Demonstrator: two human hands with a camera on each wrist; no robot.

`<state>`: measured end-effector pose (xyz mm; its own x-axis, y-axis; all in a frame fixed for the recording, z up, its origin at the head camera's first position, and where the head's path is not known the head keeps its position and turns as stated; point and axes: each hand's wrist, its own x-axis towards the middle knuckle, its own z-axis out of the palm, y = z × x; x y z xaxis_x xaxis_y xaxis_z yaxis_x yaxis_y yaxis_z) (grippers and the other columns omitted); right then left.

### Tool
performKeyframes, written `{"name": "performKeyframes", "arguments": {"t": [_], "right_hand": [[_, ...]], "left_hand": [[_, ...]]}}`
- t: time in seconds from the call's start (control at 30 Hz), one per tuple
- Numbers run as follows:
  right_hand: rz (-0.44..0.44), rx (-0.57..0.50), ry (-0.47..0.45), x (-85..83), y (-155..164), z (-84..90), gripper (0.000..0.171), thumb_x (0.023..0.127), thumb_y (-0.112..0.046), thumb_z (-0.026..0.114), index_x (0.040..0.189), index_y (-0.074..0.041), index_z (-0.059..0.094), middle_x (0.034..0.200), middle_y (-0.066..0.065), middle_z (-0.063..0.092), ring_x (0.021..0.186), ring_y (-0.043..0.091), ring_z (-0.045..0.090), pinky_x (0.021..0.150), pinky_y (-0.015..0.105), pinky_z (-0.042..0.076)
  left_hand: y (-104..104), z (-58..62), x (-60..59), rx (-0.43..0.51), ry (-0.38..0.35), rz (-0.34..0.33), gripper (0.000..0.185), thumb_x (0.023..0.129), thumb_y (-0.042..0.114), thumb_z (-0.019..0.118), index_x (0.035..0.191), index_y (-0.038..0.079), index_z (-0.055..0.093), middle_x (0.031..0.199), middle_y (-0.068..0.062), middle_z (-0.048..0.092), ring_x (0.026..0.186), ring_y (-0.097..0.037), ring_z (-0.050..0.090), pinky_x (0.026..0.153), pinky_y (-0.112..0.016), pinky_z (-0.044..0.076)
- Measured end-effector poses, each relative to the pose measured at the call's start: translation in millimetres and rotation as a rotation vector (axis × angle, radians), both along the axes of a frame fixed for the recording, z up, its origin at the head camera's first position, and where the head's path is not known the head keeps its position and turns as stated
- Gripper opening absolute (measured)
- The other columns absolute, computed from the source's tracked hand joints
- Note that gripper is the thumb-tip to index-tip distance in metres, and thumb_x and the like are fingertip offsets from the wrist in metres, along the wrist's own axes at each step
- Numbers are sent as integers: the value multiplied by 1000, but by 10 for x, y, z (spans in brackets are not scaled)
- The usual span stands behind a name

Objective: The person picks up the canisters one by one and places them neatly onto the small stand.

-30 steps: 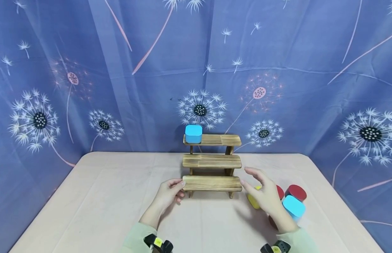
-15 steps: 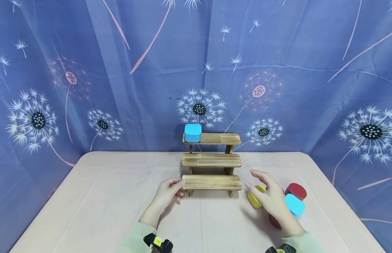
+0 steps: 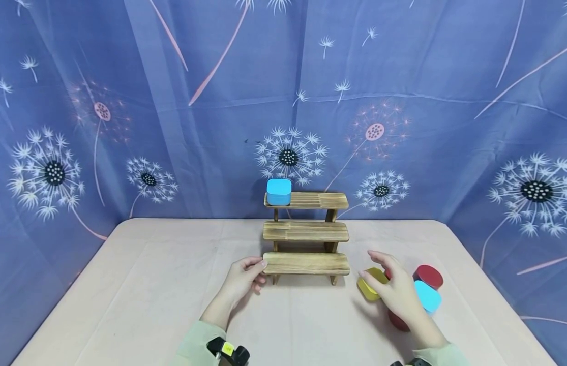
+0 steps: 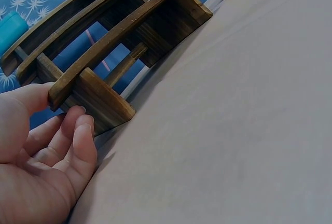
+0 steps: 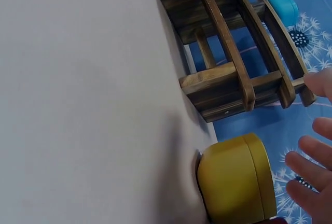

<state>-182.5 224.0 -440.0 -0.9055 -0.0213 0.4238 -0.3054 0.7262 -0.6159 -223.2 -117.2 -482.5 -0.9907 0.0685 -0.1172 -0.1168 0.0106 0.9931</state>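
Left hand: the left end of the lowest tier (image 3: 308,264) is pinched by the left hand (image 3: 242,277), the thumb laid on top and the fingers curled below.
Right hand: nothing is held by the right hand (image 3: 396,284); its thumb and fingers are spread apart above the yellow box (image 5: 233,180).
Wooden stand: the three-tiered wooden stand (image 3: 306,231) is stood upright on the worktop (image 3: 150,295), near its far edge.
Top tier: its left end is occupied by a light-blue box (image 3: 279,192).
Right side: a second blue box (image 3: 429,299) and red round boxes (image 3: 429,276) are grouped beyond the yellow one, partly covered by the right hand.
Backdrop: the worktop is backed by dandelion-printed blue cloth (image 3: 210,152).
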Motion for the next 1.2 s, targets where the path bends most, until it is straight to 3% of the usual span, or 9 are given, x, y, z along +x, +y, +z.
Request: {"name": "performKeyframes", "arguments": {"t": [0.17, 0.3, 0.37, 0.43, 1.2], "right_hand": [[-26, 25, 0, 19, 35, -20, 51, 80, -23, 76, 125, -7, 58, 117, 14, 64, 107, 32, 61, 87, -3, 30], [-54, 49, -17, 31, 58, -23, 51, 81, -25, 75, 126, -8, 57, 117, 15, 64, 109, 33, 60, 91, 27, 46], [-57, 57, -23, 33, 66, -23, 52, 81, -26, 74, 126, -7, 56, 117, 16, 63, 109, 34, 60, 90, 45, 47], [-54, 59, -27, 31, 72, -23, 53, 82, -27, 74, 127, -6, 56, 118, 18, 62, 109, 35, 59, 90, 53, 46], [-79, 104, -138, 8, 126, -109, 59, 82, -35, 72, 126, 0, 54, 125, 24, 56, 118, 42, 50, 95, 59, 43]], "left_hand": [[2, -8, -12, 3, -16, 8, 38, 92, 20, 61, 118, -7, 57, 75, -3, 63, 61, -10, 58, 46, -19, 49], [5, -12, -20, 2, -20, 9, 38, 92, 19, 61, 118, -7, 57, 74, -3, 63, 60, -10, 58, 46, -20, 50], [5, -10, -21, -2, -18, 10, 38, 92, 20, 61, 118, -8, 57, 74, -3, 63, 60, -10, 58, 46, -20, 50], [4, -8, -21, -2, -24, 15, 37, 91, 19, 61, 118, -7, 58, 74, -3, 63, 60, -10, 58, 46, -20, 49], [5, 0, -2, 4, -8, 0, 41, 92, 20, 61, 119, -9, 55, 74, -3, 62, 59, -9, 57, 46, -19, 50]]}}
